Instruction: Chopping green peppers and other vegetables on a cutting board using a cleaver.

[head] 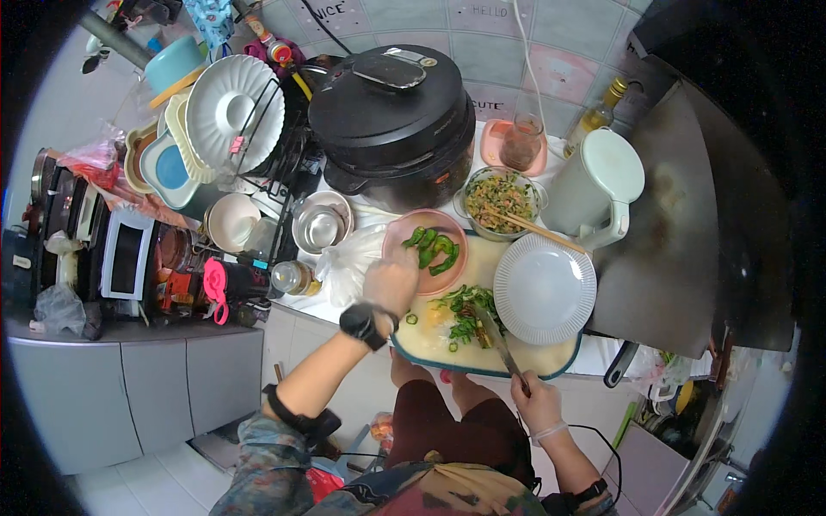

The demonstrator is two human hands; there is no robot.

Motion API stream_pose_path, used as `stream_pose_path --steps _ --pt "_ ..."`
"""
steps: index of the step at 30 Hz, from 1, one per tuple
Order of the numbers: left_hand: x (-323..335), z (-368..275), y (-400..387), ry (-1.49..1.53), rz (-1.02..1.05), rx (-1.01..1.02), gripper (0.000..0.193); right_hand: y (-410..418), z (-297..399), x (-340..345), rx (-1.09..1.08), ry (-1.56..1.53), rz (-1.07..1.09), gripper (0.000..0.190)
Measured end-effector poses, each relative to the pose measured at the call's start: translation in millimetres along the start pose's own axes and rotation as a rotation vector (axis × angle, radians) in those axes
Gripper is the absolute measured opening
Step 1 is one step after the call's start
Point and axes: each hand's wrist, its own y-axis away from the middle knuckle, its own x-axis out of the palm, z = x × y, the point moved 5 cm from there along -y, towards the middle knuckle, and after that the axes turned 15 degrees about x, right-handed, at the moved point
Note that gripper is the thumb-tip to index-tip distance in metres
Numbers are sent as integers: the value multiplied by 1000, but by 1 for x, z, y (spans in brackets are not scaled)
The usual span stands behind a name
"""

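My right hand [539, 401], in a thin clear glove, grips the handle of a kitchen knife [498, 338]. Its blade rests at a heap of chopped green peppers [470, 308] on a pale cutting board [419, 351] with a dark green rim. My left hand [391, 281] is at the near left edge of a pink plate [454, 284] that holds several green peppers [444, 257]; its fingers are blurred, so whether it holds anything does not show. A white ribbed plate [547, 290] overlaps the board's right side.
A glass bowl of chopped food [500, 197] with wooden chopsticks [539, 229] stands behind the board. A light green pitcher [584, 184] is at the right, near a dark metal panel [664, 232]. A white plastic bag [348, 261], a jar [293, 278] and a black electric cooker [393, 129] are at the left and back.
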Motion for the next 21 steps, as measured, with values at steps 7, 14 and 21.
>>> stream_pose_path --steps 7,14,21 --pt "55 -58 109 429 -192 -67 20 -1 7 16 -62 14 32 20" --pt "135 -88 133 394 -231 -207 17 2 5 35 -85 56 66 18" --pt "142 -81 125 453 -121 -369 24 -1 5 31 6 64 70 21"
